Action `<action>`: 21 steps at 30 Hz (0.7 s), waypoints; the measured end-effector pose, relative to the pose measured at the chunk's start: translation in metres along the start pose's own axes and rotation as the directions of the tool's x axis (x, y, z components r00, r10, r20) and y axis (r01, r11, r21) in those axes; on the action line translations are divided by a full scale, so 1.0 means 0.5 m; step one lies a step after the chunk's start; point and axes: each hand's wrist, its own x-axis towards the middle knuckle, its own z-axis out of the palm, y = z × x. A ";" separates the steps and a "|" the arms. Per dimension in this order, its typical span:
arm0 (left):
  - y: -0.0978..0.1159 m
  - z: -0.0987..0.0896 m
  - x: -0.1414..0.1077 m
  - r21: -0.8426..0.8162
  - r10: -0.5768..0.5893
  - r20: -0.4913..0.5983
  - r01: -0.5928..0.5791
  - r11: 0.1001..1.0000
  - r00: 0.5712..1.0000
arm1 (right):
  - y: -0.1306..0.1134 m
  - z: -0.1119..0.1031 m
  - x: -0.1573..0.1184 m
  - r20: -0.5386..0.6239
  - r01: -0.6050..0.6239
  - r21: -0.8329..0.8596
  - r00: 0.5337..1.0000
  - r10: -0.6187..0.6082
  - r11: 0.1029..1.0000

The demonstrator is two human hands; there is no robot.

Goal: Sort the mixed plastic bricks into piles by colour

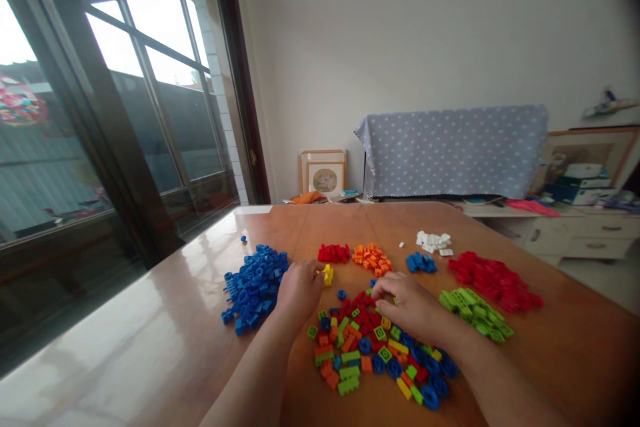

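Note:
My left hand (300, 288) is at the small cluster of yellow bricks (328, 275), its thumb and fingers pinched at a yellow brick on the cluster's left side. Most of that brick is hidden by the fingertips. My right hand (406, 299) hovers over the far edge of a mixed heap of toy bricks (350, 340), with fingers bent and the thumb apart; I see nothing held there. Red, green, orange, yellow and blue pieces lie loose in this heap, along with blue rings (394, 367). Left of my left hand is a big pile of blue bricks (255, 287).
Sorted piles ring the heap: red bricks (333, 253), orange bricks (371, 258), blue pieces (421, 262), white pieces (433, 242), larger red pieces (493, 280) and green pieces (475, 312). One blue piece (243, 239) sits alone far left on the wooden table (165, 327).

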 end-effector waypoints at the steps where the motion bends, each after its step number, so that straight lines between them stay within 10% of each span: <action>1: 0.007 0.004 -0.001 -0.037 0.032 0.019 -0.031 0.999 0.999 | -0.003 -0.003 -0.002 0.011 -0.004 -0.001 1.000 0.004 1.000; 21: 0.097 0.016 -0.059 -0.190 0.452 0.198 -0.418 0.888 0.870 | -0.007 -0.020 -0.028 0.259 -0.157 -0.043 0.952 0.163 0.987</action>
